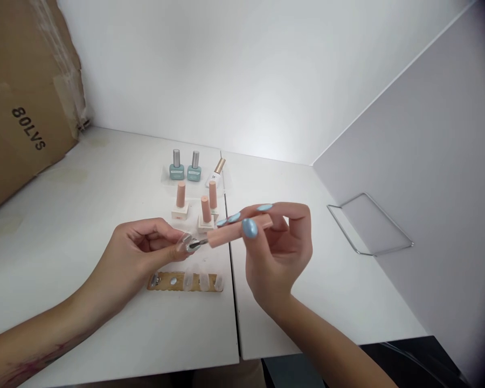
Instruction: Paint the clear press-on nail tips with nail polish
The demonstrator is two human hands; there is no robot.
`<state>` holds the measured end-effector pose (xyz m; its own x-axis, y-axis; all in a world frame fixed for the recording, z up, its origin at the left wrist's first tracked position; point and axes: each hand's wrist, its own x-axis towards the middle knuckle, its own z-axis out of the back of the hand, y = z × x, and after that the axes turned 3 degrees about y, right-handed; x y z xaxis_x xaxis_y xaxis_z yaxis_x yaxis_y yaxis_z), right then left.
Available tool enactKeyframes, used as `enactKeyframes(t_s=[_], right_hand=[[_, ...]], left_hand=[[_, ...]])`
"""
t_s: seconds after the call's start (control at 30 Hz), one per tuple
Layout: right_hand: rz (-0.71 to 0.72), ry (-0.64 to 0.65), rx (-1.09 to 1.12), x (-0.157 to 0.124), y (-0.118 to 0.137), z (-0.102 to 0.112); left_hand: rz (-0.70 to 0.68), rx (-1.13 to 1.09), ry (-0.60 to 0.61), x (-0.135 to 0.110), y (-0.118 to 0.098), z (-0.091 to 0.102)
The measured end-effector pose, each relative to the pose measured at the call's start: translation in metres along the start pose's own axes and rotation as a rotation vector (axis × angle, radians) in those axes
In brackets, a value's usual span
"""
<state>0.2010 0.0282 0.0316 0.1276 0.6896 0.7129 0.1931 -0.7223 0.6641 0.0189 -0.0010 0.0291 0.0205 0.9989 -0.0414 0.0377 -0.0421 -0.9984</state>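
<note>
Between thumb and fingers, my left hand [145, 248] pinches a small clear false nail [191, 243] above the table. My right hand [277, 248] grips a nail polish brush [228, 234] by its pink cap, with the bristles pointing left and meeting the false nail's surface. Below my hands lies a wooden nail stand [167, 281] with several clear false nails [204, 280] standing along it and a silvery round spot at a bare place. Just behind are pink-capped polish bottles [206, 215] with pale square bases, one partly hidden behind another.
Two teal polish bottles [177, 171] and a tilted white bottle with a gold cap [215, 175] stand farther back on a clear tray. A cardboard box [28, 97] fills the left corner. A wire frame [369, 226] is at the right wall. A seam [233, 296] splits the tabletop.
</note>
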Motion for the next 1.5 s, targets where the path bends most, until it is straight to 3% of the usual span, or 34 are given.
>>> enactKeyframes(t_s=[0.17, 0.57, 0.7, 0.9, 1.33, 1.5], right_hand=[[0.037, 0.107, -0.037, -0.0028, 0.0019, -0.0019], [-0.212, -0.062, -0.105, 0.0064, -0.004, 0.0047], [-0.127, -0.071, -0.112, 0.0041, -0.0048, 0.004], [0.074, 0.116, -0.109, 0.0005, 0.0007, -0.0009], [-0.165, -0.035, -0.092, 0.0063, -0.0047, 0.0072], [-0.059, -0.046, -0.066, 0.0046, -0.0044, 0.0059]], left_hand=[[-0.019, 0.026, 0.02, -0.0001, -0.0015, -0.0011], [-0.014, 0.061, -0.014, -0.003, 0.0032, 0.0019], [-0.038, 0.082, -0.037, -0.0018, 0.0011, 0.0012], [-0.069, 0.112, -0.055, -0.0005, -0.0058, -0.0047], [-0.072, 0.104, -0.064, -0.0044, -0.0005, -0.0025], [-0.08, 0.125, -0.075, -0.0046, -0.0012, -0.0014]])
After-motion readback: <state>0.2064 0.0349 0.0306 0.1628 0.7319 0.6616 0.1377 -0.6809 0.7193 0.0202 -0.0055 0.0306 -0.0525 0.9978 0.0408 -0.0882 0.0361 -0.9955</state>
